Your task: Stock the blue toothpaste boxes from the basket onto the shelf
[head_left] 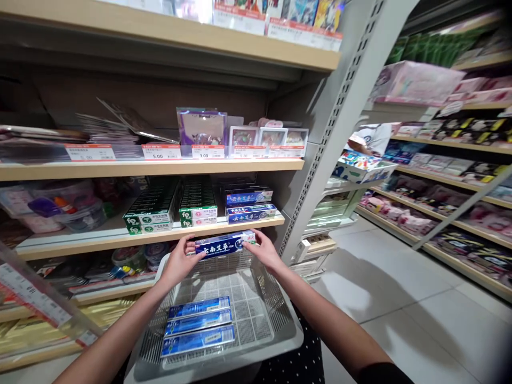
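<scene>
Toothpaste box (225, 244) gripped across both hands, left hand (180, 261) at nine o'clock, right hand (264, 252) at three.
Fingers (250, 238) spread, pinching its ends; basket (294, 333) at six o'clock, three more boxes (198, 326) lying inside.

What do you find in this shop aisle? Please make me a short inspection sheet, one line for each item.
Surface: pale wood shelf just behind the hands.
Job's things: blue toothpaste box held by its ends; three similar boxes lying in a grey plastic basket.
Clutter: green boxes and more blue boxes on the shelf.
Grippers: left hand and right hand hold the box above the basket.
Cables: nothing seen.
Surroundings: tiled floor, stocked shelves, metal upright, another person beyond it.
</scene>
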Available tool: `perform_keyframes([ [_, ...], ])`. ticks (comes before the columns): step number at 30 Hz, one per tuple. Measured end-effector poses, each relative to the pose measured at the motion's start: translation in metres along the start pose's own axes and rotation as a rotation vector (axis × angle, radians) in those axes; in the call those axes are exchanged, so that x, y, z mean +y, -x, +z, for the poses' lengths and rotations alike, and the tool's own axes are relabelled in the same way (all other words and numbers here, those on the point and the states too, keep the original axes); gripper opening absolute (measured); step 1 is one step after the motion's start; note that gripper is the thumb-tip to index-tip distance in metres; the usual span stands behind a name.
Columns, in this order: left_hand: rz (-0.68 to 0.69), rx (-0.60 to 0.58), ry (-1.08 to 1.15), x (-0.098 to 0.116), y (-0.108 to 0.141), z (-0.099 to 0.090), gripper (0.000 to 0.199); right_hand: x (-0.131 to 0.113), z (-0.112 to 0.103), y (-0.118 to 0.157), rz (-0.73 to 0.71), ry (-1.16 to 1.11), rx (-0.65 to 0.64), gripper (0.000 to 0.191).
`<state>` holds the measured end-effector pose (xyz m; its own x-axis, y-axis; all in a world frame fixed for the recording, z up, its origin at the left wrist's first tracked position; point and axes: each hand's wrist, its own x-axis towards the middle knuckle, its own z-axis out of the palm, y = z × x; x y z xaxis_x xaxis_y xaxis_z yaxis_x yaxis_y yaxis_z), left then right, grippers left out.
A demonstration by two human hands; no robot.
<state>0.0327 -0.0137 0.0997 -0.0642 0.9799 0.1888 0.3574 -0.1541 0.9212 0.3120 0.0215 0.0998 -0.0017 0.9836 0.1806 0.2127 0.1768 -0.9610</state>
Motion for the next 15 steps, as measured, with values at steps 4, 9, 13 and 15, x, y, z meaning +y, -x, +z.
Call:
perform_keyframes([
  [4,0.170,0.081,0.216,0.060,-0.029,0.037,0.054,-0.033,-0.045,-0.034,-0.175,0.056,0.153,0.073],
  [9,0.284,0.178,0.235,0.093,-0.074,0.084,0.047,-0.044,-0.083,-0.084,-0.280,0.083,0.237,0.078],
  [13,0.289,0.286,0.033,0.083,-0.094,0.113,0.044,-0.029,-0.092,-0.108,-0.238,0.291,0.303,0.078],
  [15,0.288,0.342,-0.091,0.078,-0.099,0.120,0.042,-0.021,-0.092,-0.116,-0.234,0.338,0.309,0.079],
])
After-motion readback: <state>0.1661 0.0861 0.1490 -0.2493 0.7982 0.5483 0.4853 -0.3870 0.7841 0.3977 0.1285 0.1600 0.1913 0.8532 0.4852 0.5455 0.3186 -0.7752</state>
